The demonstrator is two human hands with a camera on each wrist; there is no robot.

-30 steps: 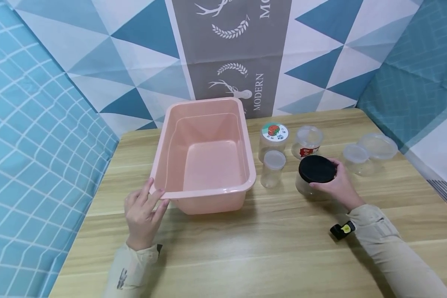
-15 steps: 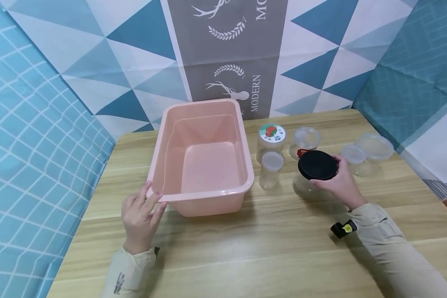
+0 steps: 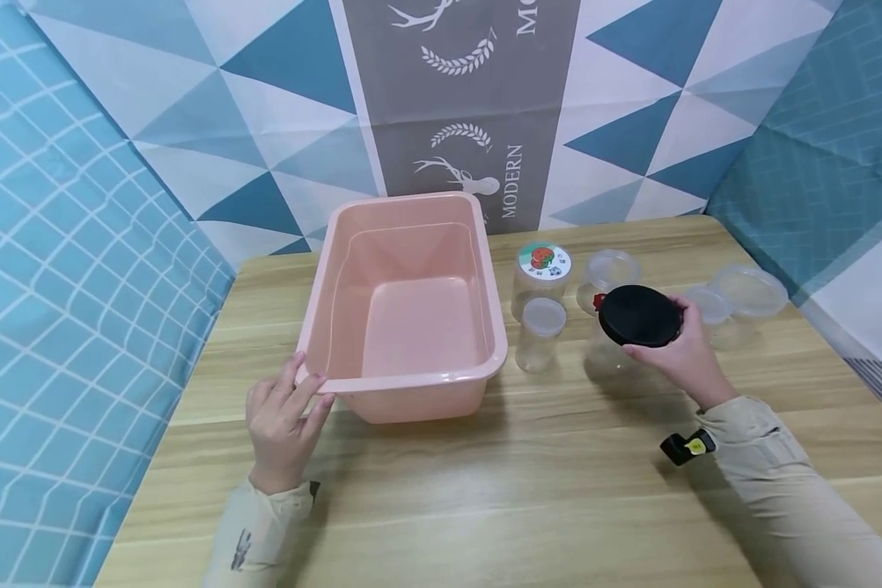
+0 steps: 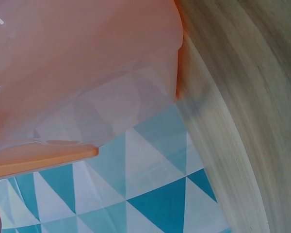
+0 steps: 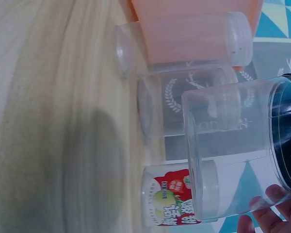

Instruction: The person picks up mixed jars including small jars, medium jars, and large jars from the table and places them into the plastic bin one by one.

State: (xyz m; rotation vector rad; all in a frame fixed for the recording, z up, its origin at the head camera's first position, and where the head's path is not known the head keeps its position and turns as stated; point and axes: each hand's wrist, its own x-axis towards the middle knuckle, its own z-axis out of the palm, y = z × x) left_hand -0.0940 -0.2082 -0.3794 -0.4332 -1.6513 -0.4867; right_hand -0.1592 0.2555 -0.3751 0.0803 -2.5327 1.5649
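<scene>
In the head view my right hand grips a clear plastic jar by its black screw lid, thumb on the near side and fingers around the right. The right wrist view has the jar's transparent body raised off the wooden table, its shadow beneath. My left hand holds the near left corner of a pink plastic basin, fingers over the rim and thumb against the outside. Nothing lies in the basin. Part of its pink wall fills the left wrist view's upper left.
Between basin and right hand stand a tall jar with a tomato-picture lid and a slimmer clear jar. Behind the held jar is a small red-labelled jar. Two clear lidded containers stand at the right. Patterned cloth hangs behind the table.
My right hand has raised the black-lidded jar off the table and shifted it slightly right, overlapping the red-labelled jar more. My left hand keeps its place on the basin's corner.
</scene>
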